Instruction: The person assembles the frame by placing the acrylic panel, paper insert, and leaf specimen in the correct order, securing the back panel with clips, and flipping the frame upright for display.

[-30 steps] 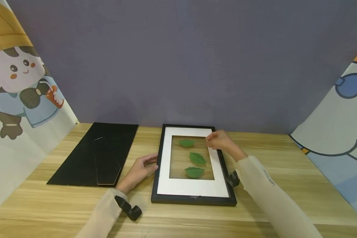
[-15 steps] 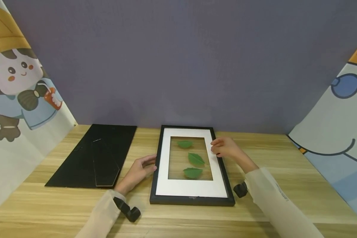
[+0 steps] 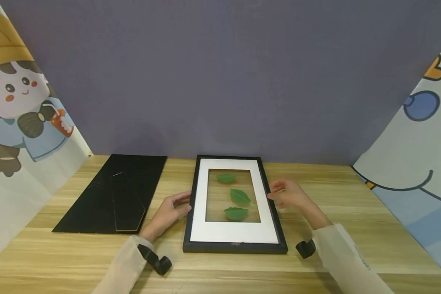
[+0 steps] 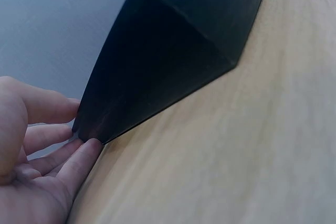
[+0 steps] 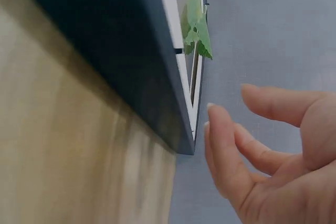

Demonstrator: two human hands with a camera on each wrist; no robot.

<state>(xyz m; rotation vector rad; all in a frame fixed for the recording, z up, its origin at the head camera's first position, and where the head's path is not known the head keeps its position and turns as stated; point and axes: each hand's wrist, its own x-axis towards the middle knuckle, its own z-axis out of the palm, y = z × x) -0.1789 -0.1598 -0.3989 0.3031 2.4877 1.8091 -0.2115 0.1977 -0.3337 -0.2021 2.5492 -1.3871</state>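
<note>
A black picture frame (image 3: 235, 247) with a white mat (image 3: 231, 232) lies flat on the wooden table. Inside the mat's window, three green leaves sit one above another: a top leaf (image 3: 226, 178), a middle leaf (image 3: 239, 196) and a bottom leaf (image 3: 236, 213). My left hand (image 3: 165, 216) touches the frame's left side with its fingertips, fingers relaxed; the left wrist view shows them at the black side wall (image 4: 157, 66). Beside the frame's right side is my right hand (image 3: 290, 198), holding nothing. Its fingers (image 5: 223, 140) are loosely bent and apart from the frame in the right wrist view.
To the left lies a black backing board (image 3: 92, 204) with a folded stand on it. A grey-purple panel (image 3: 220, 81) rises behind the table (image 3: 220, 273). Cartoon-printed sheets, a left sheet (image 3: 7, 192) and a right sheet (image 3: 400, 147), flank the sides.
My right hand has moved from over the mat window's upper right, outward and toward me, to beside the frame. The left hand stays at the left side; the leaves keep their places.
</note>
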